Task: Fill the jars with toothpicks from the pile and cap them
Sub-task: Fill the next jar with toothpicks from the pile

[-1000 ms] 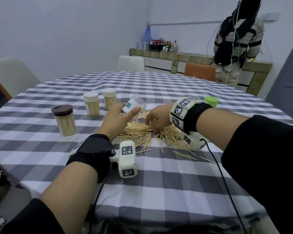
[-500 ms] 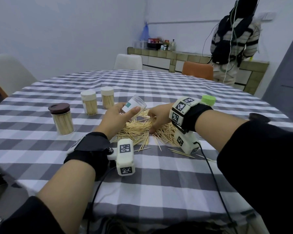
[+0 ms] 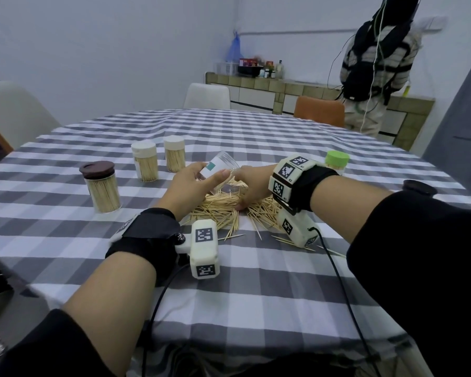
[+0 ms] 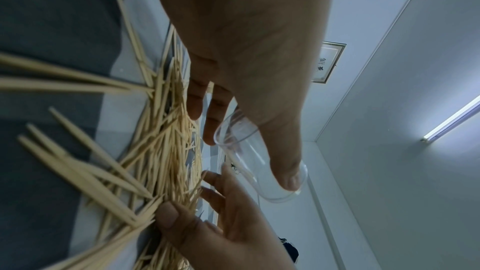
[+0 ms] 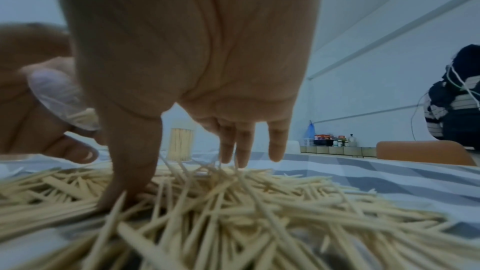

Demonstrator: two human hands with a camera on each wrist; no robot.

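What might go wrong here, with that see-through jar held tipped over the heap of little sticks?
The left hand holds the clear jar tilted above the toothpick pile, so sticks fed in may slide back out or miss the mouth. The right hand presses spread fingers into the pile, which could push more toothpicks across the checked tablecloth, where strays already lie. The pointed ends might also prick a fingertip.

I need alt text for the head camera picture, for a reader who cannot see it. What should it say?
A person's left hand holds a tilted, clear jar over a pile of toothpicks on a grey-and-white checked table, while the right hand reaches into the pile. Three capped jars full of toothpicks stand to the left, and a green-capped jar is behind the right wrist.
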